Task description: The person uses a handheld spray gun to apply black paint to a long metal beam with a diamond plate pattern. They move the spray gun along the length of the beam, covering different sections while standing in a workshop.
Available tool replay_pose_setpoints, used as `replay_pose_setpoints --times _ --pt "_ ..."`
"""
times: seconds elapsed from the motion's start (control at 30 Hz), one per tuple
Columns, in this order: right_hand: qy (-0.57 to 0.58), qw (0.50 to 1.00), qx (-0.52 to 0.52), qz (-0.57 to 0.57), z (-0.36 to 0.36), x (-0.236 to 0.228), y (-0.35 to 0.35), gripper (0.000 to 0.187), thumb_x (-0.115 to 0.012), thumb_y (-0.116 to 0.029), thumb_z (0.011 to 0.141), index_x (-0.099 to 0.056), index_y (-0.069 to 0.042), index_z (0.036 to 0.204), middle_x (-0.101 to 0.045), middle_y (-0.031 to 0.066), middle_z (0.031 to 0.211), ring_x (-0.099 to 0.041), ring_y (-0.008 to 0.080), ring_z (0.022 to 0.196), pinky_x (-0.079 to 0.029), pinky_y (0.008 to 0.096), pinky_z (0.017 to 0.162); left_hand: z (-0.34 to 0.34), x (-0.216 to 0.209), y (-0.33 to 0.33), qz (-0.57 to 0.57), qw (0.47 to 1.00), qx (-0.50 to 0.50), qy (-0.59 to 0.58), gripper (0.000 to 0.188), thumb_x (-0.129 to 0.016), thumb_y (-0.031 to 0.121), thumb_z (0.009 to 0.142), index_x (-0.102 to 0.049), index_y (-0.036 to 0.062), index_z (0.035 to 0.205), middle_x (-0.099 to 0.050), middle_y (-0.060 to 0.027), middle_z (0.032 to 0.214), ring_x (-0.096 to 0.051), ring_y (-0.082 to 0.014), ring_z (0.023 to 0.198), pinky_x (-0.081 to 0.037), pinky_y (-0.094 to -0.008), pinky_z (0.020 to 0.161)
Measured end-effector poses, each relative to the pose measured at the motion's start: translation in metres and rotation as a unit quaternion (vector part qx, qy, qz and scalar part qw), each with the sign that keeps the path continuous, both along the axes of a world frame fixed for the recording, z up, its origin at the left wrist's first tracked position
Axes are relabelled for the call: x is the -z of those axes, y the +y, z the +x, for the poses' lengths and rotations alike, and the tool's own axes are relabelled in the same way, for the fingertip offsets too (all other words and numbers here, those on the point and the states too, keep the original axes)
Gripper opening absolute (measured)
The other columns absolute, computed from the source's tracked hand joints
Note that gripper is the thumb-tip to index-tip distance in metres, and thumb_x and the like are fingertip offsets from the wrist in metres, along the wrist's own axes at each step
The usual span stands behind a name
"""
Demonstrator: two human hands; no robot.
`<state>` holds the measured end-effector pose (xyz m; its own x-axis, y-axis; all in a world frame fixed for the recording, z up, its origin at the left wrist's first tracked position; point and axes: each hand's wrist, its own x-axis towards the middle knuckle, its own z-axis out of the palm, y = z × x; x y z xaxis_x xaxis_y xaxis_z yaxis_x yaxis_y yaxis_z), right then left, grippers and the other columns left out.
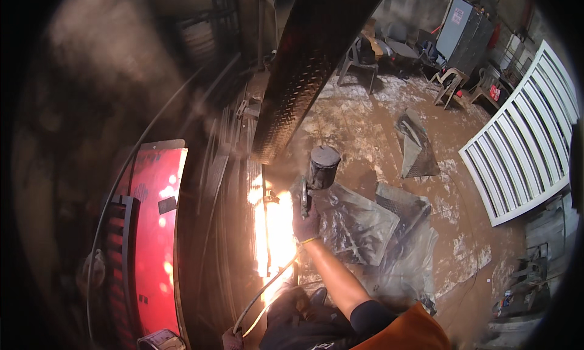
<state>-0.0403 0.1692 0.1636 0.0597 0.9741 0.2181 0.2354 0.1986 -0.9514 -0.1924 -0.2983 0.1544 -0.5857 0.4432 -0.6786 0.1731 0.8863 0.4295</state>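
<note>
My right hand (306,221), in a dark glove, is wrapped round a spray gun (304,198) with a dark, paint-crusted cup (324,166) on it. The gun is held out in front of me, just below the lower end of a long dark metal piece with a tread pattern (286,116). Low in the view, my gloved left hand (233,339) is closed round a thin hose (258,298), which runs up toward my right wrist. Glaring light beside the gun washes out what lies there.
A red panel (155,228) and a dark slatted piece (126,246) stand at the left. A white louvred panel (523,137) leans at the right. Plastic sheets (356,222) lie on the stained floor. Chairs (450,82) and a grey cabinet (465,37) stand far back.
</note>
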Motion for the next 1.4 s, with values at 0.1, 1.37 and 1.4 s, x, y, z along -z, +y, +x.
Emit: replay_pose_setpoints --times 0.1,1.37,1.4 --pt "0.065 0.997 0.001 0.030 0.006 -0.015 0.002 0.031 -0.064 -0.021 0.096 -0.060 0.000 0.119 -0.069 0.0149 0.098 -0.068 0.0249 0.090 -0.052 0.0368 0.080 0.018 0.013 -0.023 0.030 0.999 -0.011 -0.021 0.030 -0.057 0.014 0.095 -0.071 -0.0022 0.116 -0.073 -0.0228 0.112 -0.069 -0.0330 0.107 -0.053 -0.0394 0.095" --pt "0.747 0.641 -0.111 -0.137 -0.158 0.042 0.016 0.029 -0.060 -0.025 0.101 -0.060 -0.003 0.119 -0.062 0.0033 0.102 -0.059 0.0142 0.091 -0.049 0.0313 0.082 -0.042 0.016 0.016 0.079 0.986 -0.118 -0.086 0.026 -0.066 0.016 0.096 -0.071 -0.0049 0.110 -0.075 -0.0218 0.099 -0.072 -0.0272 0.093 -0.055 -0.0376 0.084" --pt "0.788 0.586 -0.129 -0.137 -0.163 0.045 0.016 0.029 -0.061 -0.025 0.101 -0.060 -0.003 0.120 -0.063 0.0037 0.104 -0.060 0.0141 0.092 -0.050 0.0305 0.083 -0.043 0.016 0.017 0.081 0.986 -0.121 -0.087 0.026 -0.066 0.017 0.096 -0.071 -0.0047 0.110 -0.075 -0.0216 0.099 -0.072 -0.0270 0.093 -0.055 -0.0377 0.083"
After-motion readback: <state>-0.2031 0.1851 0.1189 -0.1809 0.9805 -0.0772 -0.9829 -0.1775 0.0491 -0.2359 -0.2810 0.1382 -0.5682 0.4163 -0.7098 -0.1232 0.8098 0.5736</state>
